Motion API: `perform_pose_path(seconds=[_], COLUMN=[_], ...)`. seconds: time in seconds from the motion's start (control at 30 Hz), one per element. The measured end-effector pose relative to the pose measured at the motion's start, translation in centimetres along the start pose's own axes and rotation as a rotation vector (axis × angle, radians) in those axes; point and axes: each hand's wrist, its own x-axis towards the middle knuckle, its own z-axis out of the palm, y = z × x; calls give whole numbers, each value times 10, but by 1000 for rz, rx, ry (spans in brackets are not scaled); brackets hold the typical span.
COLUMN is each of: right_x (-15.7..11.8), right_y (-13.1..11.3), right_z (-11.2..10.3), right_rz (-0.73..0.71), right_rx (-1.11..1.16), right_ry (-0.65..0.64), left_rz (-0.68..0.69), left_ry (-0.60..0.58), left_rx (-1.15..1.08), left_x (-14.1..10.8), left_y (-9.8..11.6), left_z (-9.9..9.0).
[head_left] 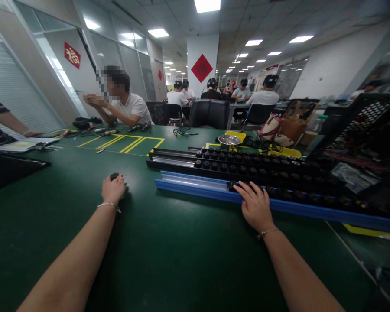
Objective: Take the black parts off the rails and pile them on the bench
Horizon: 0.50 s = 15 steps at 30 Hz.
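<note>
My left hand (113, 189) is closed around a small black round part (114, 176), whose top shows above the fingers; it is over the green table, left of the rails. My right hand (255, 203) reaches over a long blue channel rail (195, 189), fingers spread and touching the row of small black parts in it. The endmost black part (232, 185) lies by its fingertips. The left stretch of the blue rail shows bare, shiny metal-like lining. Behind it, black channel rails (172, 162) hold rows of similar black parts.
A metal bowl (229, 140) and yellow trays (286, 151) stand behind the rails. A black perforated crate (354, 130) is at right, a dark flat panel (13, 170) at left. Across the green table (169, 260), a co-worker (126, 102) handles something small; another person's arm (9, 121) is at left.
</note>
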Motion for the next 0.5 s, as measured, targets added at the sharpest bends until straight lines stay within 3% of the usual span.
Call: perform_pose_path(seconds=[0.27,0.5], right_x=[0,1], right_y=[1,-2], right_z=[-2,-4], right_rz=[-8,9], right_rx=[3,4], right_ry=[-7,-33], left_rz=[-186,-221], left_ry=[-65,-72], left_rx=[105,145], left_x=[14,12], left_y=[-35,-46], left_z=[-15,-12])
